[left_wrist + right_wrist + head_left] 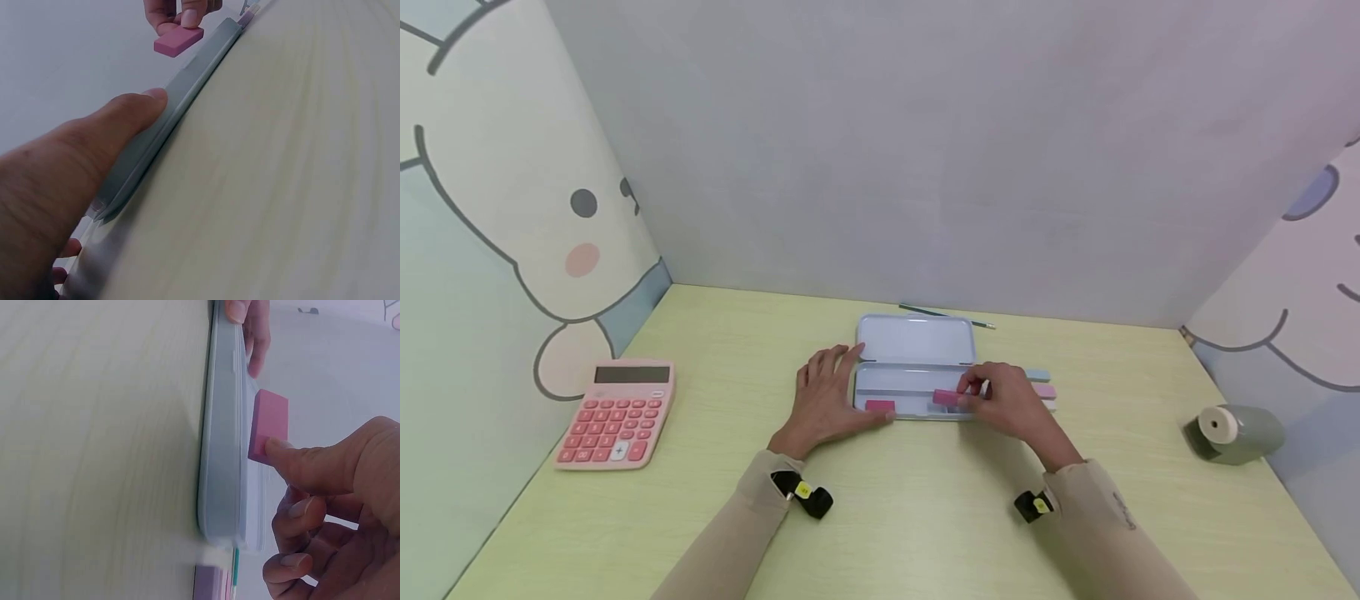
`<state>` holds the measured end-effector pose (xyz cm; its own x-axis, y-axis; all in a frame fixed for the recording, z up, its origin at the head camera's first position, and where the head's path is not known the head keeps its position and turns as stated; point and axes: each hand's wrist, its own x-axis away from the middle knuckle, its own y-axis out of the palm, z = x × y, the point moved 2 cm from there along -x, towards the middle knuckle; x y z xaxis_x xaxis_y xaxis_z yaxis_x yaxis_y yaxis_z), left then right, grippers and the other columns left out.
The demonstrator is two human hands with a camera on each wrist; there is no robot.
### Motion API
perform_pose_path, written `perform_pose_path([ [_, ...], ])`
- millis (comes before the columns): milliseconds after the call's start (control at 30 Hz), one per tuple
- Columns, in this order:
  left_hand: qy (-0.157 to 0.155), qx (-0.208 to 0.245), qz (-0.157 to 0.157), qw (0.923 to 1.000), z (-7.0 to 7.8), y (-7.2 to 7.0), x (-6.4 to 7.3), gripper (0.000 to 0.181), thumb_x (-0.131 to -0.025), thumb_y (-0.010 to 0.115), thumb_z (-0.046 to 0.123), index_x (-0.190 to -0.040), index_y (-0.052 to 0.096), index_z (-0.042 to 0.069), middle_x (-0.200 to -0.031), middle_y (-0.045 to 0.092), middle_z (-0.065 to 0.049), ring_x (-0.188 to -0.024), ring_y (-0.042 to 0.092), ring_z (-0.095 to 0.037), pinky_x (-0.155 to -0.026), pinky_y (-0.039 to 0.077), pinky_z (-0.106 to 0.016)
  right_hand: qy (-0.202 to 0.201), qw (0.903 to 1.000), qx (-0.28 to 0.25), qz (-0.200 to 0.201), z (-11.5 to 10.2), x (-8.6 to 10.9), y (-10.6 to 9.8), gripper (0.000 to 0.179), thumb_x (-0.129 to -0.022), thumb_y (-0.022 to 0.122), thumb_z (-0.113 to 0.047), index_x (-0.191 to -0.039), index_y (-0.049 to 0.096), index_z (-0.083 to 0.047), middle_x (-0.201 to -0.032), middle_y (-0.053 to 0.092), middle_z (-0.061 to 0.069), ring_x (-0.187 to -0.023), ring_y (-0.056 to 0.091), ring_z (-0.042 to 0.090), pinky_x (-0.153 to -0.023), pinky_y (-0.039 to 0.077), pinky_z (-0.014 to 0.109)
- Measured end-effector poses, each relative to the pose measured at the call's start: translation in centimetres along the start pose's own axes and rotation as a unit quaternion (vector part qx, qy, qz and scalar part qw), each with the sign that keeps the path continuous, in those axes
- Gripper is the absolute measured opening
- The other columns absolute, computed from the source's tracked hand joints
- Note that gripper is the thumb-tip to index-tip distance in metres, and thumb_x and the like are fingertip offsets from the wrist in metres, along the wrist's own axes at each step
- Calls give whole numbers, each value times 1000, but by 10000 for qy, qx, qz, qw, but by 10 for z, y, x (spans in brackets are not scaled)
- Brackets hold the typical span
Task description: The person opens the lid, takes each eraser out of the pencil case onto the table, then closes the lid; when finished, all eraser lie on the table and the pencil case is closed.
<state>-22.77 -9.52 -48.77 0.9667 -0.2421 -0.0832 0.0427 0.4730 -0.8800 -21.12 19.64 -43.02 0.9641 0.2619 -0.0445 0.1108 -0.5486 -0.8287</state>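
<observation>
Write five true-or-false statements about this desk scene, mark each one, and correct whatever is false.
1. The right hand pinches a pink block. True.
2. The pencil case is shut. False: its lid is open.
3. The left hand is at the left end of the case in the head view. True.
4. The calculator lies to the right of the case in the head view. False: it lies to the left.
5. A pencil lies inside the case. False: it lies on the table, behind the case.
</observation>
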Motion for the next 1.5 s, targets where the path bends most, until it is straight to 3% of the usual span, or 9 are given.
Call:
perform_pose_path([
  [367, 22, 29, 35, 10000, 0, -1, 1, 122, -72, 76, 82, -170, 30, 27, -170, 36, -13, -158, 28, -41, -126, 26, -65, 249, 9995, 93, 149, 31, 23, -23, 7, -91, 83, -11, -89, 76, -12, -84, 66, 1, -73, 53, 15, -65, 42, 24],
  [833, -3, 88, -14, 10000, 1, -2, 1, 121, -73, 76, 82, -170, 30, 27, -170, 35, -14, -158, 28, -41, -126, 26, -66, 379, 9982, 296, -357, 59, 49, -36, 8, -92, 82, -11, -90, 75, -13, -85, 65, -1, -75, 51, 15, -63, 40, 24],
  [1067, -14, 111, -16, 9999, 2, -2, 1, 121, -73, 76, 81, -170, 30, 26, -170, 36, -14, -158, 28, -42, -126, 26, -66, 462, 9967, 296, -590, 64, 51, -36, 4, -93, 81, -11, -91, 78, -12, -86, 66, -1, -77, 51, 16, -63, 41, 25],
  [1300, 17, 175, 31, 9998, 2, -2, 0, 119, -73, 77, 80, -169, 32, 27, -169, 36, -14, -158, 29, -41, -125, 26, -66, 563, 9964, 370, -524, 65, 47, -37, 4, -97, 79, -16, -95, 81, -13, -90, 70, 0, -78, 52, 16, -63, 41, 26],
  [1500, -7, 118, -42, 9999, 2, -3, 1, 120, -73, 77, 81, -170, 31, 27, -170, 35, -14, -158, 27, -42, -126, 25, -65, 335, 9985, 257, -356, 51, 35, -33, 3, -96, 80, -18, -94, 80, -16, -87, 70, -1, -75, 52, 15, -63, 42, 25],
])
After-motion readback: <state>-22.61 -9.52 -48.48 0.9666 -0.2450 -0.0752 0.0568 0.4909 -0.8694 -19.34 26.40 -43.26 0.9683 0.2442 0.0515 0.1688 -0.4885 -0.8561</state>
